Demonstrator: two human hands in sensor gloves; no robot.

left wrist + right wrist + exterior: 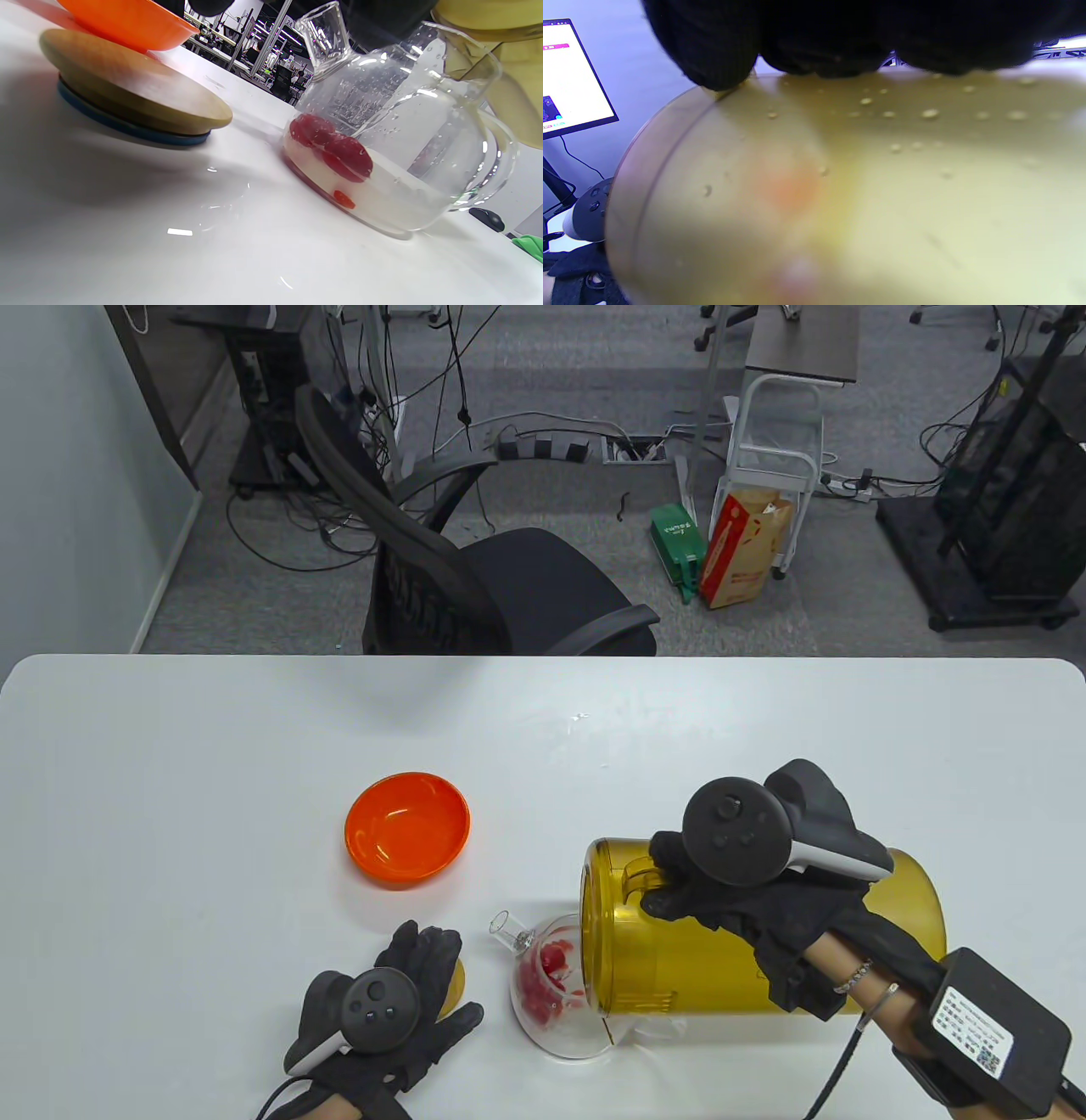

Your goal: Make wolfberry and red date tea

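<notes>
Glass teapot (pixel 556 993), one, lower centre of frame on the desk (pixel 212 746), holding red dates (pixel 331 148) in water. Left to right: one orange bowl (pixel 407 829); left hand (pixel 382 1018), fingers spread over one wooden lid (pixel 127 89); right hand (pixel 730 891) gripping one tipped yellow pitcher (pixel 679 959).

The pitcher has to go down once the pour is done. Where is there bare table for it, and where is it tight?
Bare table lies right of the orange bowl, beyond the yellow pitcher, and along the far edge. The near middle is crowded: left hand, wooden lid, glass teapot and right hand on the pitcher's handle sit close together.
</notes>
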